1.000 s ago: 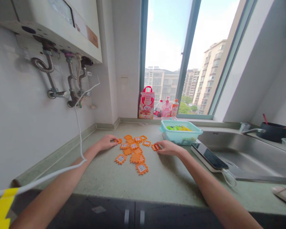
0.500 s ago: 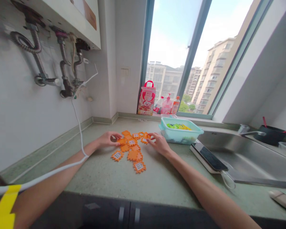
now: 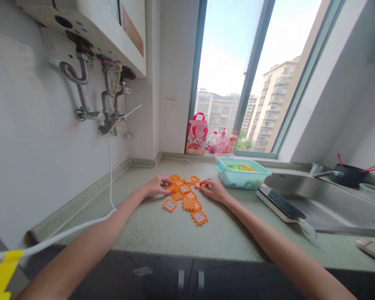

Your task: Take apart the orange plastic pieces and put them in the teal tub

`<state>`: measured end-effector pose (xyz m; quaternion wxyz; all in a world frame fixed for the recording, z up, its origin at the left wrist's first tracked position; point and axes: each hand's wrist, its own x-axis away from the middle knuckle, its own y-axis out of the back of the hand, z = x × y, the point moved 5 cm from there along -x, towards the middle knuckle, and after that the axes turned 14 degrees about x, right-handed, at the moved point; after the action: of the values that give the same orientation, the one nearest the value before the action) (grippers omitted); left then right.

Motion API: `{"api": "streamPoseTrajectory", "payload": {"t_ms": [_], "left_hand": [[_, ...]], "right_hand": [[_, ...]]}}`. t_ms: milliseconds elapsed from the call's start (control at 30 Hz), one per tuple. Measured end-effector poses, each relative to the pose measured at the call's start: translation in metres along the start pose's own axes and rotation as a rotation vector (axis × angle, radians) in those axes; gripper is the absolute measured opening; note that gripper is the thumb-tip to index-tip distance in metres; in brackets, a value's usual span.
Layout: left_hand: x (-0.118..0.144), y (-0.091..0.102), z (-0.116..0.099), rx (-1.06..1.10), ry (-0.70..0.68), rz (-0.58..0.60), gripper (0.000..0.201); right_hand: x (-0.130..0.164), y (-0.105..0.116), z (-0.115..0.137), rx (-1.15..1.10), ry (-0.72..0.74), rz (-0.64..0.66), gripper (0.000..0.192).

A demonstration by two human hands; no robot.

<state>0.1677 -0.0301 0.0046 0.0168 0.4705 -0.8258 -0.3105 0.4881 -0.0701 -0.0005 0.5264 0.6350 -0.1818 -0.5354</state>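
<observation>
Several orange interlocking tiles with toothed edges lie on the counter, many of them overlapping or joined in a cluster (image 3: 190,203). White printed labels mark some of them. My left hand (image 3: 156,186) is at the cluster's left side, thumb and fingers closed about the edge of an orange tile (image 3: 171,188). Across from it, my right hand (image 3: 217,191) pinches a small orange tile (image 3: 199,185) at the cluster's right edge; the fingers partly cover it. One labelled tile (image 3: 169,205) lies apart at the front left, and another labelled tile (image 3: 199,217) sits at the front end.
A turquoise tub (image 3: 243,178) of colourful pieces stands behind my right hand. To its right are a phone (image 3: 279,203) on a white block and a steel sink (image 3: 328,208). A white cable (image 3: 111,183) crosses my left forearm. Bottles (image 3: 221,142) and a pink bag (image 3: 196,136) line the window.
The whole view has shifted, so the counter scene sits further right. The small tile in my right hand appears tilted, its label no longer showing. My left hand keeps its place at the cluster.
</observation>
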Motion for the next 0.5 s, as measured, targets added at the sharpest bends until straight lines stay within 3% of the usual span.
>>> {"api": "streamPoseTrajectory", "payload": {"t_ms": [300,500], "left_hand": [[-0.002,0.0,-0.002,0.063,-0.005,-0.018,0.058],[0.0,0.0,-0.005,0.075,0.023,-0.094,0.056]], "right_hand": [[-0.004,0.001,-0.009,-0.076,0.054,0.072,0.028],[0.007,0.026,-0.009,-0.078,0.13,0.094,0.024]]}}
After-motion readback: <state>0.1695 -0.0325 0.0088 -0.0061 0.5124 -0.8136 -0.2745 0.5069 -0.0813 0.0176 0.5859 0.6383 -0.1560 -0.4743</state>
